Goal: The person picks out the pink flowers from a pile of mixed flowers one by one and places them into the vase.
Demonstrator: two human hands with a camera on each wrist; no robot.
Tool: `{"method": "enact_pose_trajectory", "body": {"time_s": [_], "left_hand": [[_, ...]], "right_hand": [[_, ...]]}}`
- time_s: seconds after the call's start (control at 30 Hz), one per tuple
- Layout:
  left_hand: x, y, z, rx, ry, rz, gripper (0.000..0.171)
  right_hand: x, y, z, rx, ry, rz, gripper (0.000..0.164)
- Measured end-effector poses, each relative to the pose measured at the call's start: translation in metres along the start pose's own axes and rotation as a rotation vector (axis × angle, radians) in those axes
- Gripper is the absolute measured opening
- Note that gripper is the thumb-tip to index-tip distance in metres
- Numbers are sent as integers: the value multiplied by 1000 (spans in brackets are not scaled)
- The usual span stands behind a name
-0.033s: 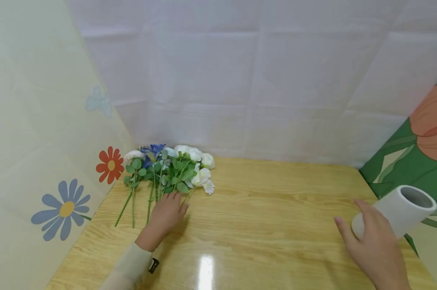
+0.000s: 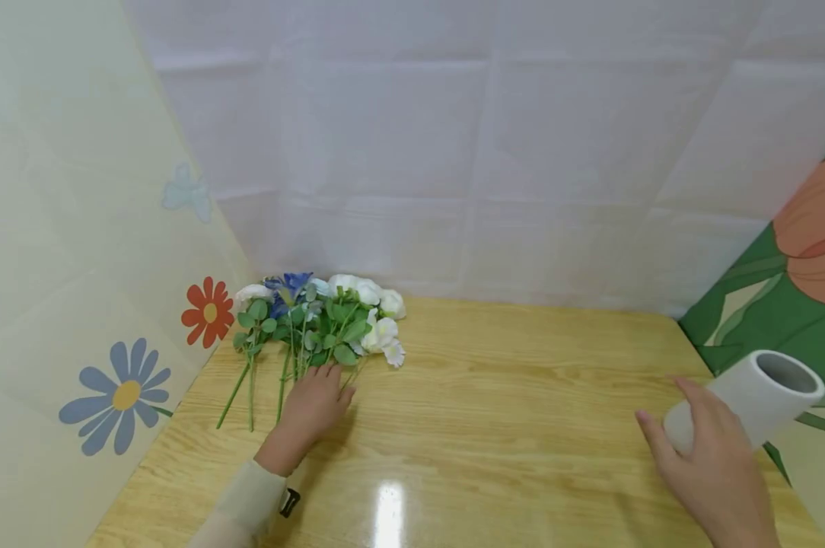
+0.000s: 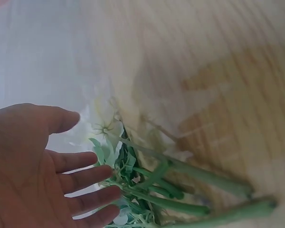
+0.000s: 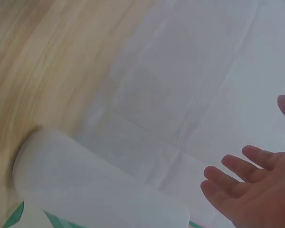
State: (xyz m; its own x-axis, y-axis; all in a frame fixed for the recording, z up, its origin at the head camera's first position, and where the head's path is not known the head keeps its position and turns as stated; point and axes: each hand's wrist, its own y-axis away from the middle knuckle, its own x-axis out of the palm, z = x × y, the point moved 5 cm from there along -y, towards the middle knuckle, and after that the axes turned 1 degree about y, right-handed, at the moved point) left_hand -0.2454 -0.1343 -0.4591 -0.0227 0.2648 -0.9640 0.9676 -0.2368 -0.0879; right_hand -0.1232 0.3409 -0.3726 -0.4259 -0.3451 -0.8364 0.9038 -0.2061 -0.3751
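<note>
Near the back left, a bunch of flowers [image 2: 323, 312] with white and blue heads, green leaves and long stems [image 3: 199, 178] lies on the wooden table. My left hand [image 2: 316, 403] is above the stems, fingertips by the lower leaves; the left wrist view shows its fingers extended and the palm holding nothing. At the right stands a white cylindrical vase [image 2: 762, 396] with an open top. My right hand [image 2: 717, 457] hovers beside it, hiding part of its lower side in the head view. In the right wrist view its fingers [image 4: 237, 175] are spread, with a gap to the vase.
The wooden table [image 2: 495, 403] runs between the two hands. Behind it hangs a creased pale cloth [image 2: 453, 152]. A flower-printed panel [image 2: 43, 289] borders the left, and another with a large orange bloom [image 2: 820, 228] borders the right beside the vase.
My right hand has shifted slightly to the right, along the vase. The left hand, flowers and vase look the same.
</note>
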Motion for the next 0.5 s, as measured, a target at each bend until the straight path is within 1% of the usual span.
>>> {"method": "enact_pose_trajectory", "body": {"time_s": [0.17,0.27,0.33,0.43,0.5], "left_hand": [[2,2,4,-2,-24,11,51],[2,4,5,5,-44,0,49],[2,4,6,12,-57,-13,45],[2,5,5,25,-69,-22,40],[3,5,4,33,-67,-20,37]], "right_hand": [[-19,1,-15,114,51,-52,73],[-30,3,-24,183,56,-81,73],[-37,5,-29,246,58,-103,73],[-43,10,-37,329,-7,-184,69],[-45,14,-42,358,-75,-270,64]]}}
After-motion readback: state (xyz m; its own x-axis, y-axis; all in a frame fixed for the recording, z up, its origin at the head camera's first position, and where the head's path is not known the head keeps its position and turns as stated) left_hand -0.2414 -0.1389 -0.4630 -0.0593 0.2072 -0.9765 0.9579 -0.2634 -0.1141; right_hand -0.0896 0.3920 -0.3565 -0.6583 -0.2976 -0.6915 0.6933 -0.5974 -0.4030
